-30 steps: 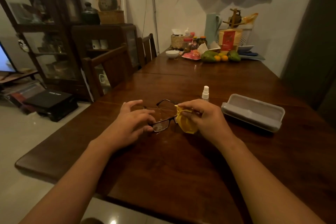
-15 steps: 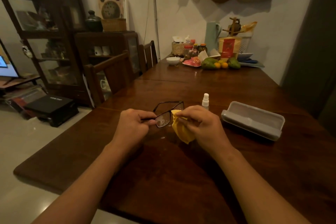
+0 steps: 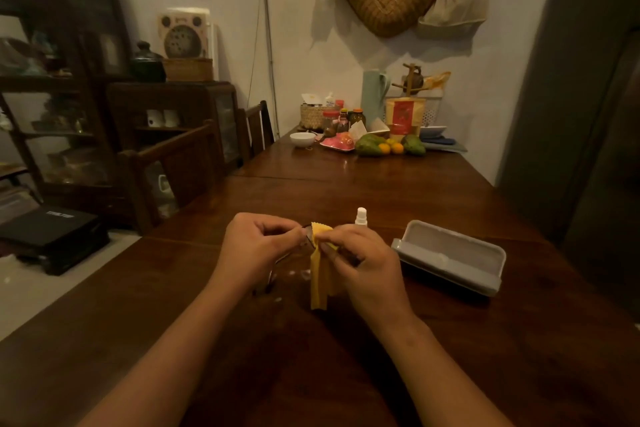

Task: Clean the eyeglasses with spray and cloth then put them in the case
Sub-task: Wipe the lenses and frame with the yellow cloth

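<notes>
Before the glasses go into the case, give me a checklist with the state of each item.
1. Case open, lid back: ok.
2. Eyeglasses firmly held: ok, the left hand grips them above the table.
3. Cloth on the lens: ok, the right hand pinches it around one lens.
4. Both lenses clean: cannot tell, the hands and cloth hide them.
5. Temples folded for the case: cannot tell, mostly hidden behind the left hand.
6. Spray bottle upright and out of the way: ok, it stands behind the hands, left of the case.
</notes>
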